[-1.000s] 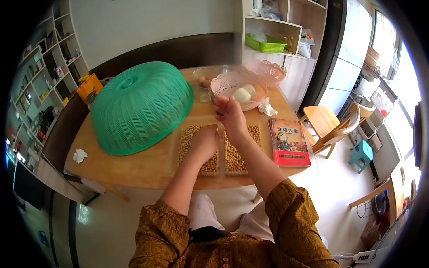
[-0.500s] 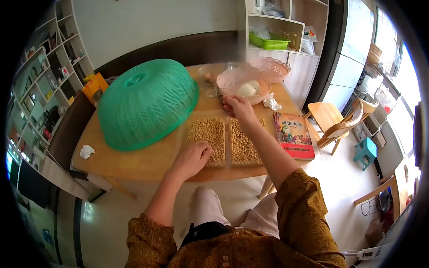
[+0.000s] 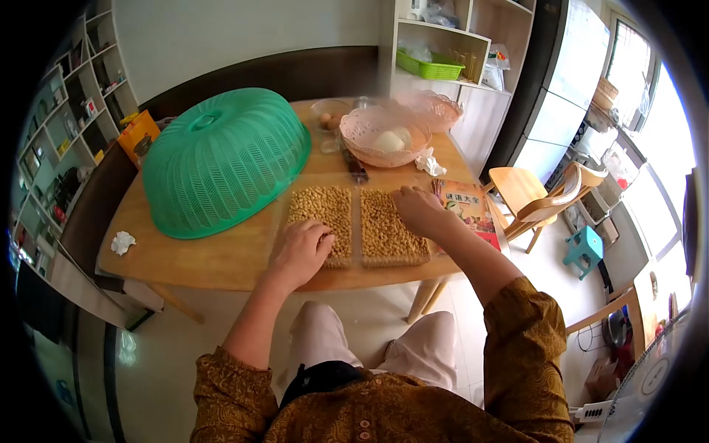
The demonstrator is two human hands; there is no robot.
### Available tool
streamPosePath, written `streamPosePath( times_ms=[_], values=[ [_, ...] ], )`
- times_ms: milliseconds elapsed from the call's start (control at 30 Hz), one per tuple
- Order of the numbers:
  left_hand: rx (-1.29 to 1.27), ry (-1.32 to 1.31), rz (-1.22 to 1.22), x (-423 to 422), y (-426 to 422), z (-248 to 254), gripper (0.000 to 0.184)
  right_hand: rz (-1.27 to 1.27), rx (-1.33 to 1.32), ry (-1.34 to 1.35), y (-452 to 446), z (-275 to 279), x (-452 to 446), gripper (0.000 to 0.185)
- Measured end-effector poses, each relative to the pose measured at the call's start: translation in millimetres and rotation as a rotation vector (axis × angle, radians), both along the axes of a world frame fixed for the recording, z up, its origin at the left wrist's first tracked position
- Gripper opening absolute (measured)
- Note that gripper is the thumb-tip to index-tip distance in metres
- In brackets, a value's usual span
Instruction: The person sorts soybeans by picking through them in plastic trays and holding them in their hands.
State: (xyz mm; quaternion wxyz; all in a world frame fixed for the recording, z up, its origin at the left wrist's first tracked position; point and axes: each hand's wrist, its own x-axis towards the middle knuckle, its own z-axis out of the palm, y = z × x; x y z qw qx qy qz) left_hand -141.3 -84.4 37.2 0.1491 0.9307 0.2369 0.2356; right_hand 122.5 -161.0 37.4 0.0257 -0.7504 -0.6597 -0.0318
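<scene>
Two shallow clear trays of small tan beans lie side by side on the wooden table. My left hand (image 3: 301, 251) rests over the lower left part of the left tray (image 3: 325, 207), its fingers curled together on the beans. At the upper right edge of the right tray (image 3: 388, 232), my right hand (image 3: 425, 212) has its fingers bent inward and pressed together. Whatever sits between the fingertips of either hand is too small or hidden to make out. Beside my right hand lies a red-covered book (image 3: 465, 207), partly hidden by the wrist.
A large green mesh food cover (image 3: 229, 162) fills the table's left side. Behind the trays stand a pink lace-edged basket (image 3: 384, 151) with white items, a bowl of eggs (image 3: 330, 118) and a dark narrow object (image 3: 356, 168). Crumpled tissues (image 3: 430, 162) lie about. A wooden chair (image 3: 546, 196) stands right.
My right hand has come down and right from the dark object by the pink basket to the right tray's edge. My left hand stays at the left tray. The view has shifted slightly.
</scene>
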Motion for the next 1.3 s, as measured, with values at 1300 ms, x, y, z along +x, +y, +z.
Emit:
streamPosePath(
  times_ms=[1300],
  values=[
    [-0.072,0.047,0.0,9.7,5.2,-2.3,0.028,0.313,-0.031,0.729,16.4,2.0,-5.1,0.027]
  ],
)
